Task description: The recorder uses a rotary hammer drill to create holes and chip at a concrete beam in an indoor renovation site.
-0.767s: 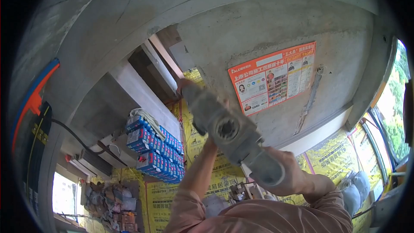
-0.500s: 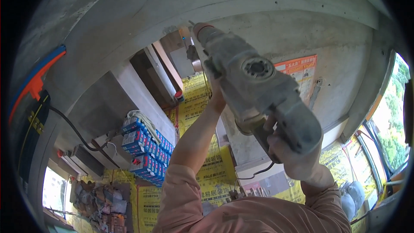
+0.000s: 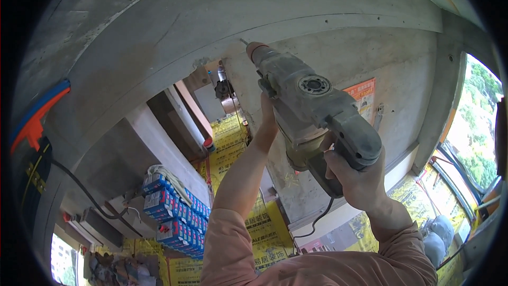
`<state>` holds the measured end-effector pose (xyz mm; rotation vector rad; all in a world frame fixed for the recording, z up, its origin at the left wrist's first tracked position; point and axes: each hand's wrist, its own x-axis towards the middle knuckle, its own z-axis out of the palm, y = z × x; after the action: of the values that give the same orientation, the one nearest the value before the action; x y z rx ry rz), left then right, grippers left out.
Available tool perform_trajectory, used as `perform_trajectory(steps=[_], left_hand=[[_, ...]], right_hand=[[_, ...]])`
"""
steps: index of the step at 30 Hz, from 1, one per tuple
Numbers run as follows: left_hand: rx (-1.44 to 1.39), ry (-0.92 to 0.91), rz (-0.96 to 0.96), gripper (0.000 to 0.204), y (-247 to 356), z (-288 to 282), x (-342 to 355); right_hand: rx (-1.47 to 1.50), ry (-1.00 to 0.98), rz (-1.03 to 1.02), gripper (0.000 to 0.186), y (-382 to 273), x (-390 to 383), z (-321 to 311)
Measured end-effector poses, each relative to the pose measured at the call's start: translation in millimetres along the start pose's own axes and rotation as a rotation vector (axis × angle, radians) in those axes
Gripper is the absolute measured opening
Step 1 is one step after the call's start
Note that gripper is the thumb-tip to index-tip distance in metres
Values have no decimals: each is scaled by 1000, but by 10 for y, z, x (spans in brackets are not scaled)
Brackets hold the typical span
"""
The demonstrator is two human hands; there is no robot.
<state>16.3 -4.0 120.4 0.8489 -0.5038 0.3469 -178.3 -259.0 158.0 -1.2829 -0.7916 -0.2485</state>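
A dusty grey rotary hammer drill [image 3: 315, 103] is raised overhead between my hands, pointing up and to the left. Its thin bit [image 3: 244, 42] reaches the dark line drawn on the concrete beam [image 3: 174, 58]; whether the tip touches or has entered cannot be made out. My right hand [image 3: 360, 182] wraps round the rear handle, near the black power cord [image 3: 320, 217]. My left hand [image 3: 268, 111] grips near the front, its fingers mostly hidden behind the drill body.
Blue boxes [image 3: 177, 214] are stacked at lower left beside a pile of rubble [image 3: 119, 270]. An orange and blue object [image 3: 39, 116] stands far left. Yellow sheeting [image 3: 227, 137] covers the floor. A window [image 3: 473, 116] is on the right, with grey sacks [image 3: 438, 238] below.
The drill has moved away from me and sits less large in view, its bit now up at the beam's line. Both hands keep their hold, and the whole view has shifted slightly.
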Motion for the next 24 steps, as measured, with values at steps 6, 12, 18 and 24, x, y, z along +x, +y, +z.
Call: perform_trajectory(steps=[6, 12, 18, 24], left_hand=[[73, -1, -17, 39, 33, -310, 114], [169, 56, -22, 27, 59, -174, 32], [171, 103, 28, 28, 29, -187, 72], [272, 136, 39, 30, -48, -291, 271]], right_hand=[[50, 12, -28, 19, 12, 23, 115], [81, 32, 55, 14, -41, 9, 124], [67, -18, 35, 20, -94, 26, 98], [48, 42, 52, 22, -368, 152, 244]])
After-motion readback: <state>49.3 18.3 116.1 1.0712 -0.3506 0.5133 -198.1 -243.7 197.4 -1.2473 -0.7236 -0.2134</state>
